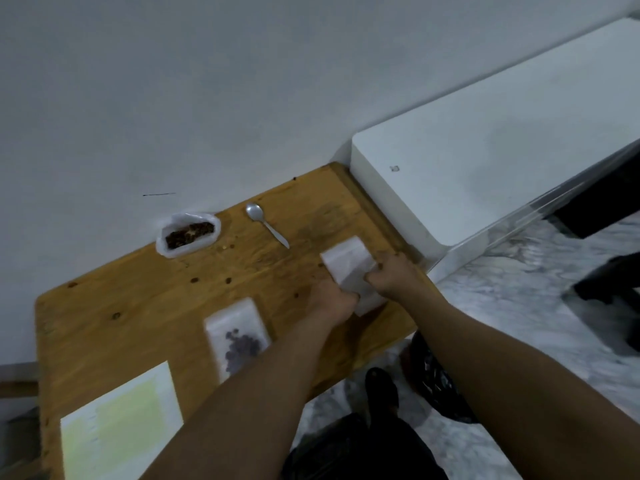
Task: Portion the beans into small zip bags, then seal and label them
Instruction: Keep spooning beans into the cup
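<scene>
Both forearms reach out, left hand (331, 301) and right hand (391, 274) gripping an unfilled zip bag (348, 263); one filled bag (239, 336) lies near the left hand, beans (188, 233) and spoon (266, 225) beyond, so most portioning, labelling likely remain.

A: Dim, flat indoor light with a cool grey cast; the pale wall (173, 98) looks murky and no light source shows.

B: Any glare or shadows?

A: No glare, only faint, soft shadows. The whole frame is smeared by motion: the clear plastic zip bag of dark beans (237, 336) streaks, and the marbled floor (519, 323) blurs.

B: Edges?

A: Wide-angle bending tilts the wooden bench (138, 306).
</scene>
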